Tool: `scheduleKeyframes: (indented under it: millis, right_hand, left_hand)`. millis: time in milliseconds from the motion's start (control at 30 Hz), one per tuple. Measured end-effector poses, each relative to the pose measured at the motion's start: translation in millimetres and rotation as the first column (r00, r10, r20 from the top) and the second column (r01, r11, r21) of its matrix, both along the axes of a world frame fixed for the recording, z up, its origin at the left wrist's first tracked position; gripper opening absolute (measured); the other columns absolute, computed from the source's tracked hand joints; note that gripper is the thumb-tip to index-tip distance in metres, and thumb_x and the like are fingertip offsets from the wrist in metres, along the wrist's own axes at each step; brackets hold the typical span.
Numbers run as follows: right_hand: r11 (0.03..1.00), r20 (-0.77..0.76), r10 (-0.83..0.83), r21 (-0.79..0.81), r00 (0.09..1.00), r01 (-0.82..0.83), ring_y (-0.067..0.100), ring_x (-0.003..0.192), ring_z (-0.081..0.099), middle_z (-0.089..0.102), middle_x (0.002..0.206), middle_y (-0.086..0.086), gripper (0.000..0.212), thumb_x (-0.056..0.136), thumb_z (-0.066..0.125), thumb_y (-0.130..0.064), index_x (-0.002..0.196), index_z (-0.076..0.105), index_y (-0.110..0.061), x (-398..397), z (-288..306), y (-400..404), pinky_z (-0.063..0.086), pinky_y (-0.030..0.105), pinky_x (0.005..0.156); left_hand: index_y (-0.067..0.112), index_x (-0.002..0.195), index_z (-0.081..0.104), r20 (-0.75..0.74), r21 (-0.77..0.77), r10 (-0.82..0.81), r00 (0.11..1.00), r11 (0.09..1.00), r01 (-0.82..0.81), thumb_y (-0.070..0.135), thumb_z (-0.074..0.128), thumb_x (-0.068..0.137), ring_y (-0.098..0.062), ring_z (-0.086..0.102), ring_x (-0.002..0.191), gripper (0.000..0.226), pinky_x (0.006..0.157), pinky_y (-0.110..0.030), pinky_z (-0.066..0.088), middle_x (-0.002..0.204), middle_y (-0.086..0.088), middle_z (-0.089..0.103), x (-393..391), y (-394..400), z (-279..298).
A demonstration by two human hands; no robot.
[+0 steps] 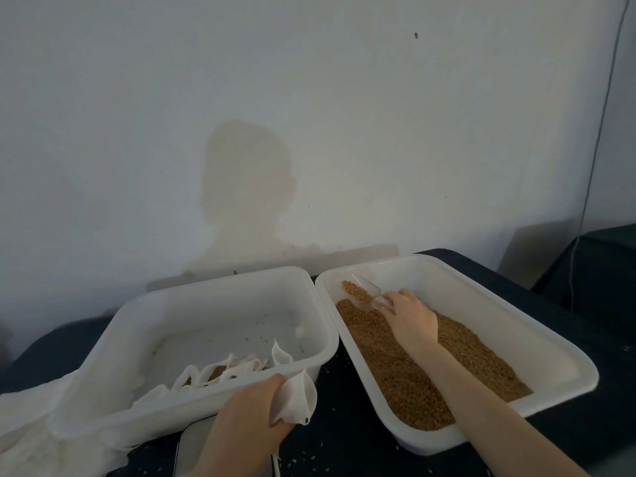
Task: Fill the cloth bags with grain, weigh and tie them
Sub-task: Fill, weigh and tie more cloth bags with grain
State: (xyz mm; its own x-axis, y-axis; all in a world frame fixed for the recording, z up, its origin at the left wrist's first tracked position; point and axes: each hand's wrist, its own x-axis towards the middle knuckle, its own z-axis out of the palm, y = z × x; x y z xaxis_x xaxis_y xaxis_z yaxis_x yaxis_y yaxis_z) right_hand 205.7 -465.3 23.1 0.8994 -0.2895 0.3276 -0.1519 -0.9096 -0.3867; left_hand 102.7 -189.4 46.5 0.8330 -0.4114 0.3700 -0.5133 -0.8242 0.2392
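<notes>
My left hand (249,413) grips a small white cloth bag (298,398) by its side, mouth upward, just in front of the left white tub (137,411). My right hand (411,320) holds the handle of a clear plastic scoop (363,290) loaded with brown grain, above the grain (395,366) in the right white tub (537,342). Several more white cloth bags (220,371) lie in the left tub, some with grain showing inside.
A flat white scale (192,449) lies partly under my left forearm at the bottom edge. White cloth (38,428) drapes over the left tub's near corner. Loose grains dot the dark tablecloth (344,435). A wall stands right behind the tubs.
</notes>
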Motion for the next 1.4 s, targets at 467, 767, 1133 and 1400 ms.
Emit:
scheduleKeyframes:
  millis: [467,767,1133,1400]
  right_hand:
    - [0.735,0.113,0.586,0.342,0.802,-0.585,0.006,0.101,0.059,0.059,0.11,-0.009,0.028,0.095,0.057,-0.017,0.121,0.064,-0.022,-13.6,27.7,27.1,0.048,0.032,0.098]
    - [0.554,-0.091,0.822,0.356,0.562,-0.753,-0.005,0.099,0.057,0.061,0.103,-0.025,0.027,0.092,0.061,-0.025,0.113,0.066,-0.04,-29.8,50.2,60.5,0.043,0.009,0.087]
    - [0.559,-0.163,0.829,0.282,0.536,-0.78,-0.011,0.099,0.056,0.059,0.104,-0.033,0.025,0.092,0.061,-0.027,0.11,0.066,-0.043,-38.3,63.1,70.8,0.039,0.002,0.083]
    - [0.6,-0.193,0.8,0.238,0.568,-0.764,-0.014,0.102,0.054,0.058,0.106,-0.034,0.032,0.092,0.061,-0.032,0.095,0.061,-0.064,-41.3,72.0,67.1,0.039,0.0,0.082]
  left_hand:
    - [0.031,0.134,0.042,-0.241,-0.176,0.241,0.94,0.942,-0.286,0.044,0.066,0.081,-0.001,0.048,0.081,0.059,0.07,-0.012,0.035,0.094,0.016,0.051,18.1,69.6,-24.7]
    - [0.038,0.103,0.042,-0.171,-0.141,0.347,0.922,0.918,-0.371,0.058,0.058,0.077,0.013,0.044,0.065,0.037,0.051,-0.009,0.034,0.076,0.023,0.048,7.0,102.5,-21.4]
    - [0.042,0.126,0.03,-0.153,-0.087,0.298,0.942,0.946,-0.313,0.061,0.057,0.078,0.0,0.052,0.071,0.059,0.059,-0.013,0.037,0.079,0.02,0.048,5.2,96.4,-21.8]
    - [0.047,0.132,0.026,-0.141,-0.07,0.244,0.96,0.964,-0.255,0.062,0.059,0.077,0.001,0.05,0.074,0.065,0.069,-0.015,0.04,0.088,0.019,0.048,1.5,94.9,-17.1]
